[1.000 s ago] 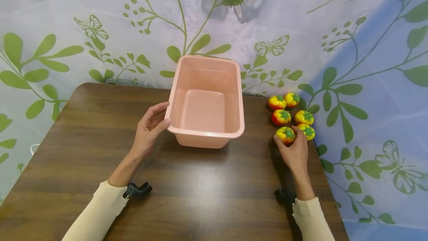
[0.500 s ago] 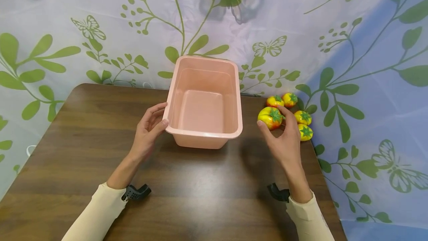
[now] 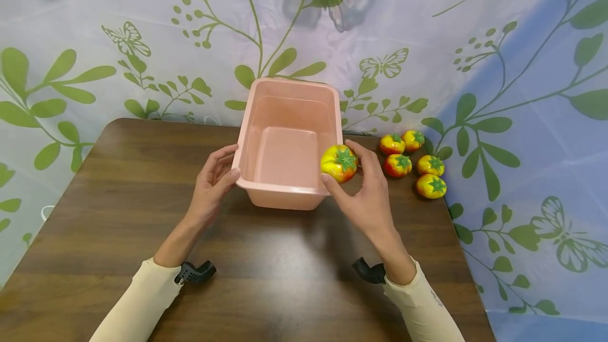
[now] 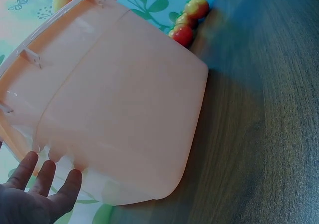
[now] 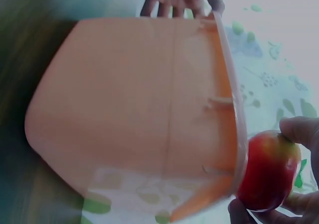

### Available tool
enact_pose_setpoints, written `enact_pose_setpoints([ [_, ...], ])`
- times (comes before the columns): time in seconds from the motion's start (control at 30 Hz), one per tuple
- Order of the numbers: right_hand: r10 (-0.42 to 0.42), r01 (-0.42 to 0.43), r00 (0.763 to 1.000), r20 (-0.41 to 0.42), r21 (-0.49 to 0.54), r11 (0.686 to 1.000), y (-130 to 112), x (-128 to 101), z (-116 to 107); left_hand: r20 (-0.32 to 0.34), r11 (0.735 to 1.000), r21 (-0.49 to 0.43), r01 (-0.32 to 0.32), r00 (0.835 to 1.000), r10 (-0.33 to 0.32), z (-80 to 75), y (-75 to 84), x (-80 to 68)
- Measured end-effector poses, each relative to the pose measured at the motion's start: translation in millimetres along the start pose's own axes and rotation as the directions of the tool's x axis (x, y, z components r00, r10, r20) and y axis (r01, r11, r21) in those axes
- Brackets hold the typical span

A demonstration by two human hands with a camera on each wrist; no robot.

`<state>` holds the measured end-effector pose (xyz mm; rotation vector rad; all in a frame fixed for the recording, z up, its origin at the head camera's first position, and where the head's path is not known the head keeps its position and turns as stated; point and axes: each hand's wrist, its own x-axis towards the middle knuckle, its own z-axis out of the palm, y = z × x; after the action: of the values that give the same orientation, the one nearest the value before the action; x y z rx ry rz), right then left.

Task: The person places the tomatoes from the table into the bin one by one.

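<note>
Holding one tomato (image 3: 339,163) over the bin's (image 3: 290,190) near right rim, the right hand (image 3: 366,197) pinches it in its fingertips; the left hand (image 3: 212,183) rests with relaxed fingers against the bin's left wall. The bin looks empty, so nothing is in yet. Four tomatoes (image 3: 412,162) wait on the table (image 3: 142,194): five tomatoes, one bin.

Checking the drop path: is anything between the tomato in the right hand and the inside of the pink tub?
Nothing visible. The tomato sits at the tub's right rim, and the tub is empty inside.
</note>
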<state>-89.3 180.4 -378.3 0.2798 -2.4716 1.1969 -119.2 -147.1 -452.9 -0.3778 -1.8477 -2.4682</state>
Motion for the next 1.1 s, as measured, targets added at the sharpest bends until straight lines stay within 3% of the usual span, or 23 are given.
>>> enact_pose_setpoints([
  [0.33,-0.100,0.099,0.995,-0.006,-0.096,0.990,1,-3,22,-0.003,1.000,-0.013,0.004,1.000,-0.004,0.9,-1.3,0.4],
  [0.57,-0.098,0.097,0.995,-0.006,-0.102,0.990,3,-4,24,-0.005,1.000,-0.010,0.001,1.000,-0.001,0.6,-1.7,-0.9],
  [0.8,-0.070,0.069,0.997,-0.018,-0.056,0.996,5,-6,21,-0.008,1.000,-0.010,0.007,1.000,-0.007,0.3,-2.1,-0.8],
  [1.1,-0.034,0.048,0.986,-0.164,0.081,0.996,38,3,7,-0.019,1.000,0.002,0.026,0.999,-0.026,2.2,-0.8,-0.2],
])
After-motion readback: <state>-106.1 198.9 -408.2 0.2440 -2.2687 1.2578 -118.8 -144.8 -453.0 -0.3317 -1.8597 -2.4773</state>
